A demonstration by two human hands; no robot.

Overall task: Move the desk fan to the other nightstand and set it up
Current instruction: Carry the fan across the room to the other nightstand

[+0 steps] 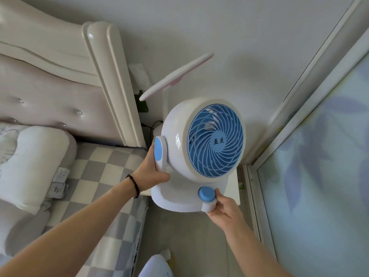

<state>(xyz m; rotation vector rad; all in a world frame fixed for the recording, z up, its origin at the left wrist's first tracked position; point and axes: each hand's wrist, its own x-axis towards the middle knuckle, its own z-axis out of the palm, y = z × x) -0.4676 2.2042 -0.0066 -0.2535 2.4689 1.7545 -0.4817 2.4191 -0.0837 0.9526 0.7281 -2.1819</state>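
The desk fan (199, 140) is white with a round blue grille and a blue knob on its base, its face tilted up toward me. My left hand (148, 172) grips the fan's left side bracket, just under the blue pivot cap. My right hand (223, 210) holds the front right edge of the fan's base beside the blue knob. The fan is over a white nightstand (234, 184), most of which it hides; I cannot tell whether the base rests on it.
A pink-and-white desk lamp (175, 76) stands behind the fan. A black cable (150, 125) runs behind the nightstand by the wall. The bed with a cream headboard (103, 76), checked sheet and pillow (34, 164) lies left. A sliding door frame (257, 196) stands close on the right.
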